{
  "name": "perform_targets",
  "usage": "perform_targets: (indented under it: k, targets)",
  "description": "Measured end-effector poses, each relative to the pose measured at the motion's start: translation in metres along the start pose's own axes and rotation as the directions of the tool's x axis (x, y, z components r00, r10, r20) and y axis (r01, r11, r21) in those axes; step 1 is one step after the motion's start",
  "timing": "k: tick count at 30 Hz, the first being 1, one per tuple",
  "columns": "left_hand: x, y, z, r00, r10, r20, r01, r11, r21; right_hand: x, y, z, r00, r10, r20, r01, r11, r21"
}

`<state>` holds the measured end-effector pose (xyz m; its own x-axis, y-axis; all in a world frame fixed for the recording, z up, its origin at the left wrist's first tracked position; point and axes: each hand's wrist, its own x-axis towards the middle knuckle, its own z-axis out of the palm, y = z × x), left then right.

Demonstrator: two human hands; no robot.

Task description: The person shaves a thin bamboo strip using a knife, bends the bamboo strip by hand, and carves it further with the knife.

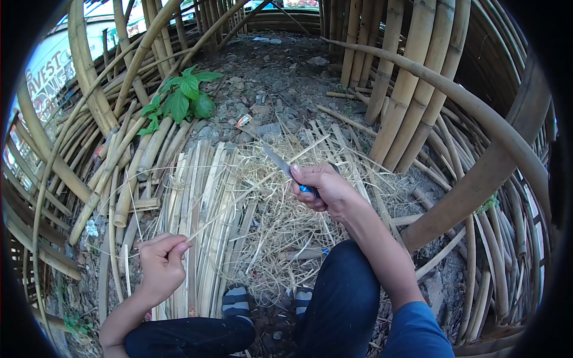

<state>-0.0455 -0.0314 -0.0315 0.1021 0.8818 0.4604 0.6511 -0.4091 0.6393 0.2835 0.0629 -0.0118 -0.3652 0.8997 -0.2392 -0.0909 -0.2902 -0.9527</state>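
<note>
My right hand (322, 188) is wrapped round a knife (277, 160) with a blue and black handle, its blade pointing up and to the left. Lower left, my left hand (161, 265) pinches a thin bamboo strip (230, 206) between thumb and fingers. From there the strip slants up and right to the knife, passing close by the blade's base at my right thumb. Pale curly shavings (280, 238) cover the ground beneath both hands. Flat split bamboo slats (194, 209) lie side by side under the strip.
Bamboo poles (418, 77) stand upright at the right, with a thick slanting pole (471, 191) near my right arm. More poles (89, 71) lean at the left beside a leafy green plant (184, 98). Rocky ground (262, 83) stretches ahead. My sandalled feet (237, 301) are below.
</note>
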Motion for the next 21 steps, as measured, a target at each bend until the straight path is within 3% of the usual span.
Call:
perform_targets:
  k: [3, 4, 7, 11, 15, 16, 21]
  targets:
    - [0.000, 0.000, -0.002, 0.999, 0.040, -0.015, -0.039, 0.999, 0.031, 0.003, 0.004, -0.007, 0.997, 0.013, -0.070, -0.014, 1.000, -0.009]
    - [0.000, 0.000, -0.002, 0.999, 0.038, -0.013, -0.038, 0.999, 0.031, 0.000, 0.003, -0.003, 1.000, 0.023, 0.010, -0.023, 0.999, -0.026]
    - [0.001, 0.002, 0.001, 0.999, 0.030, -0.019, -0.030, 0.999, 0.010, -0.004, -0.001, 0.011, 0.999, 0.020, 0.031, -0.018, 0.997, -0.073]
    - [0.000, -0.001, -0.001, 1.000, -0.003, -0.019, 0.003, 1.000, 0.004, 0.005, 0.006, -0.006, 0.999, 0.021, -0.034, -0.021, 1.000, 0.013]
    - [0.001, -0.002, -0.003, 1.000, -0.006, -0.016, 0.006, 1.000, -0.011, -0.001, -0.001, 0.006, 1.000, 0.002, 0.006, -0.002, 1.000, -0.030]
    - [0.001, -0.002, -0.004, 1.000, -0.004, -0.018, 0.004, 1.000, -0.009, 0.004, 0.001, -0.004, 0.999, 0.002, -0.053, 0.000, 1.000, 0.031]
    - [0.001, -0.002, 0.000, 1.000, -0.005, -0.005, 0.005, 1.000, -0.010, 0.001, 0.000, 0.006, 1.000, 0.017, 0.007, -0.017, 0.999, -0.030]
